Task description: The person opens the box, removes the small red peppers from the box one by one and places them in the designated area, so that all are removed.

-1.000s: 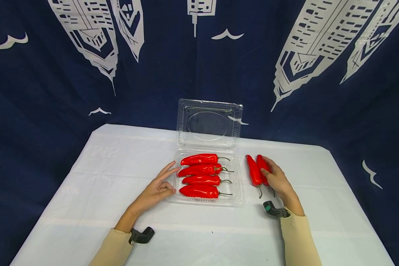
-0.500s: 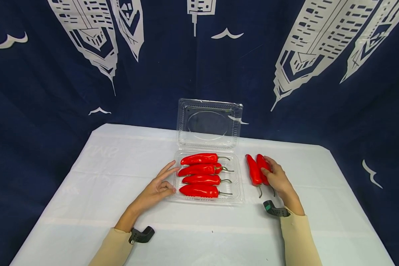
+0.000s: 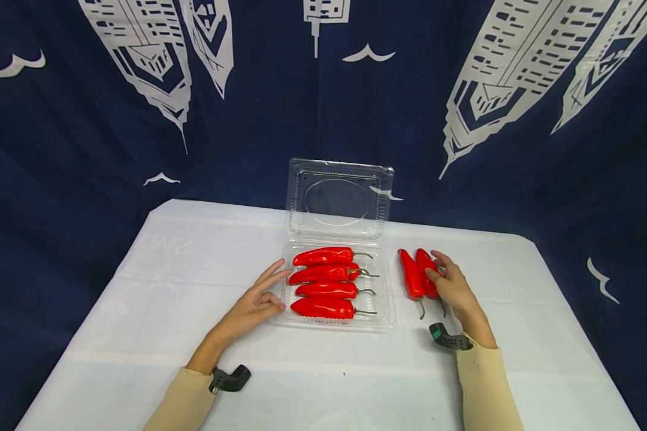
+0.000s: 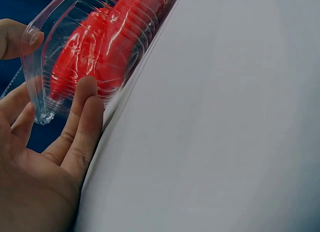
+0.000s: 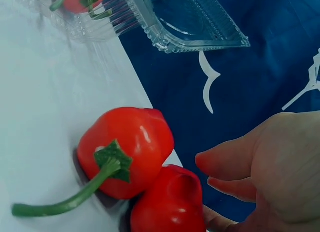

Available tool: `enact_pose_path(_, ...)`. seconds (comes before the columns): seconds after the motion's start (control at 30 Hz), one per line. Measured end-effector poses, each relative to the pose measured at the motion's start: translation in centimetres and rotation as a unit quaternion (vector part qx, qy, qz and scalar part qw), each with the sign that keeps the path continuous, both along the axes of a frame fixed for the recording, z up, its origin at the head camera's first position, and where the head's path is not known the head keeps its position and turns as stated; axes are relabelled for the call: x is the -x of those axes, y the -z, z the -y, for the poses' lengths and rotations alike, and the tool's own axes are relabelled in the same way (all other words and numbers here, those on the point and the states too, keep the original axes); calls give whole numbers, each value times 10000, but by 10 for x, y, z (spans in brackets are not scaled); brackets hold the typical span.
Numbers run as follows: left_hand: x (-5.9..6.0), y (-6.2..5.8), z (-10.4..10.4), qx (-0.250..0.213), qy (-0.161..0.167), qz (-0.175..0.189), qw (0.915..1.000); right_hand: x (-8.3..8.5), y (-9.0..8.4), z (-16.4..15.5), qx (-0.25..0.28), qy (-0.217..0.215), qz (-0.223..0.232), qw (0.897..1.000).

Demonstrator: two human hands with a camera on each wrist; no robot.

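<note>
My left hand (image 3: 248, 311) is at the left side of a clear plastic clamshell container (image 3: 384, 308). Thumb and fingers pinch its rim (image 4: 31, 66) in the left wrist view, with two fingertips against the ribbed side wall. Several red peppers (image 3: 326, 291) with green stems lie crosswise inside. To the right of the container, two more red peppers lie side by side on the table: a left one (image 3: 411, 275) and a right one (image 3: 425, 266). My right hand (image 3: 453, 287) is beside the right pepper, fingers loosely bent and apart from it in the right wrist view (image 5: 285, 167).
The container's hinged lid (image 3: 336, 200) stands upright behind its base. A white-covered table (image 3: 323, 377) ends at a dark blue curtain (image 3: 259, 131) with white building prints. Black wrist cameras (image 3: 232, 379) sit on both wrists.
My right hand has loosened from the right pepper and shifted slightly right, its fingertips spreading away. The left hand and the peppers in the container look unmoved.
</note>
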State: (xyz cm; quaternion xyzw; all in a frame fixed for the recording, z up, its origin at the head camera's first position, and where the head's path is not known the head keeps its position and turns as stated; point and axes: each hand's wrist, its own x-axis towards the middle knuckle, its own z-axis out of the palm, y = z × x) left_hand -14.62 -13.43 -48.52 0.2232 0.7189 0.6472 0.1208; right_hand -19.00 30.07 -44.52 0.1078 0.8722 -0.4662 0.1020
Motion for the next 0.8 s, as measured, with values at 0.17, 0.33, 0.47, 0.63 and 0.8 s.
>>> enact_pose_path(0.17, 0, -1, 0, 22, -8, -3, 10000, -2, -5, 1, -103, -79, -227, 9997)
enact_pose_path(0.33, 0, 0, 0, 39, -13, -15, 10000, -4, -13, 4, -197, -95, -394, 9990)
enact_pose_path(0.47, 0, 0, 0, 28, -5, -12, 10000, -6, -19, 9, -246, -153, -501, 9983)
enact_pose_path(0.63, 0, 0, 0, 43, -22, -11, 10000, -8, -24, 15, -271, -209, -591, 9977)
enact_pose_path(0.8, -1, -1, 0, 28, -23, -20, 10000, -11, -29, 21, -229, -304, -671, 9970)
